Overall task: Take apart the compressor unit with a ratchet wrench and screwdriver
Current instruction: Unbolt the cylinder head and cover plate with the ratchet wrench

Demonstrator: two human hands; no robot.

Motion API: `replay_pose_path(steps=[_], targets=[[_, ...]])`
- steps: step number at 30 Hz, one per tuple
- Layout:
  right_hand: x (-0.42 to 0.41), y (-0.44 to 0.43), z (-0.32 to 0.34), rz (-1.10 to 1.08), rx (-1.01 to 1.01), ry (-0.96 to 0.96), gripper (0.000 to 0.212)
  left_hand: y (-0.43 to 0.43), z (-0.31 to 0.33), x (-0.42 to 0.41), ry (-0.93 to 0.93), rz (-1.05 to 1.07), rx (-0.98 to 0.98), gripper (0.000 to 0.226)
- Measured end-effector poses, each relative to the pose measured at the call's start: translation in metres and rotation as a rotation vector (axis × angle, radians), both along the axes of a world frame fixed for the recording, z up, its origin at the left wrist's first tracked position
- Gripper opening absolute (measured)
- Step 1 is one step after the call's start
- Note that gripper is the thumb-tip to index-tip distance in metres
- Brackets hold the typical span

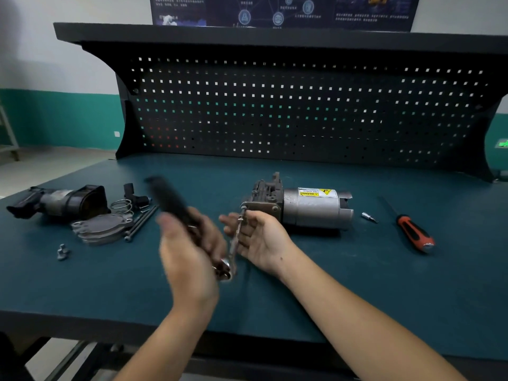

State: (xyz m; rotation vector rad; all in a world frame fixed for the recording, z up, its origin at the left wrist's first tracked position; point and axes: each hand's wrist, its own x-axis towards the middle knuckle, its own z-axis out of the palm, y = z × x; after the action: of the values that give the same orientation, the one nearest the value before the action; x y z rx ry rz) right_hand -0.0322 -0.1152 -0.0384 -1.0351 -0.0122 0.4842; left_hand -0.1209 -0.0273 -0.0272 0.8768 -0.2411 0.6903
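On the left part of the tabletop (357, 284) lie loose parts: a black housing (63, 202) near the left edge, a wire spring (122, 206) and a small black part (134, 195) behind it, grey cover plates (101, 228) stacked in front, and long bolts (141, 222) touching the plates on their right side. A small metal fitting (62, 252) lies alone, nearer to the front edge. On the right part, a screwdriver (415, 233) with a red and black handle lies well apart from the hands, and a small bit (369, 217) lies between it and the compressor (310, 207). Behind the tabletop stands a black pegboard (302, 105). Nothing covers the compressor except the right hand at its left end.

The compressor lies on its side at the middle of the tabletop. It has a grey round motor body and a dark, worn metal block at its left end.

The left hand (189, 251), blurred, grips the black handle of the ratchet (170, 199) with curled fingers. The right hand (258, 237), palm up, pinches a thin metal rod (233, 247) between thumb and curled fingers. The rod runs from the block's front corner down to the ratchet head.

A yellow label (317, 192) on the motor reads "WARNING", upside down. The text on the dark poster (283, 9) above is too small to read.
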Motion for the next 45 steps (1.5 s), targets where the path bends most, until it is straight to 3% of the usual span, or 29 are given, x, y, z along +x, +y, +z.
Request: replay_pose_path(steps=[2, 3, 5, 7, 9, 11, 13, 16, 19, 21, 31, 36, 42, 45], targets=[[0.000, -0.002, -0.001, 0.018, 0.034, -0.010, 0.022, 0.006, 0.005, 0.005, 0.057, 0.002, -0.282, 0.047], [-0.001, -0.001, -0.001, 0.018, 0.032, -0.012, 0.022, 0.008, 0.006, 0.006, 0.053, -0.018, -0.334, 0.049], [-0.001, 0.000, -0.002, 0.006, 0.000, -0.022, 0.023, 0.008, 0.003, 0.006, 0.037, -0.029, -0.228, 0.048], [0.000, 0.001, -0.002, -0.010, -0.053, -0.046, 0.023, 0.005, 0.001, 0.001, -0.088, -0.034, 0.128, 0.038], [0.001, 0.002, -0.003, -0.036, -0.080, -0.059, 0.020, 0.006, -0.004, 0.000, -0.345, 0.249, 0.934, 0.022], [0.002, 0.002, -0.005, -0.054, -0.137, -0.071, 0.017, 0.009, -0.015, 0.005, -0.585, 0.429, 1.534, 0.020], [0.001, 0.003, -0.007, -0.060, -0.181, -0.078, 0.015, 0.013, -0.018, 0.006, -0.559, 0.369, 1.670, 0.027], [0.004, 0.005, -0.009, -0.057, -0.111, -0.064, 0.016, 0.013, -0.023, 0.005, -0.475, 0.357, 1.319, 0.011], [0.003, 0.004, -0.009, -0.015, -0.090, -0.066, 0.019, 0.010, -0.017, 0.002, -0.162, 0.085, 0.571, 0.050], [0.002, 0.002, -0.009, -0.011, -0.080, -0.082, 0.019, 0.011, -0.015, 0.005, -0.107, 0.048, 0.357, 0.052], [0.000, 0.000, -0.009, -0.020, -0.075, -0.080, 0.018, 0.012, -0.011, -0.002, -0.112, 0.005, 0.254, 0.048], [0.002, -0.001, -0.009, -0.051, -0.057, -0.080, 0.019, 0.002, -0.013, -0.005, -0.137, 0.047, 0.324, 0.063], [0.002, -0.002, -0.009, -0.046, -0.072, -0.071, 0.021, 0.001, -0.014, -0.005, -0.122, 0.087, 0.346, 0.060], [0.002, -0.003, -0.008, -0.025, -0.075, -0.076, 0.020, 0.001, -0.009, -0.003, -0.066, 0.168, 0.262, 0.053]])
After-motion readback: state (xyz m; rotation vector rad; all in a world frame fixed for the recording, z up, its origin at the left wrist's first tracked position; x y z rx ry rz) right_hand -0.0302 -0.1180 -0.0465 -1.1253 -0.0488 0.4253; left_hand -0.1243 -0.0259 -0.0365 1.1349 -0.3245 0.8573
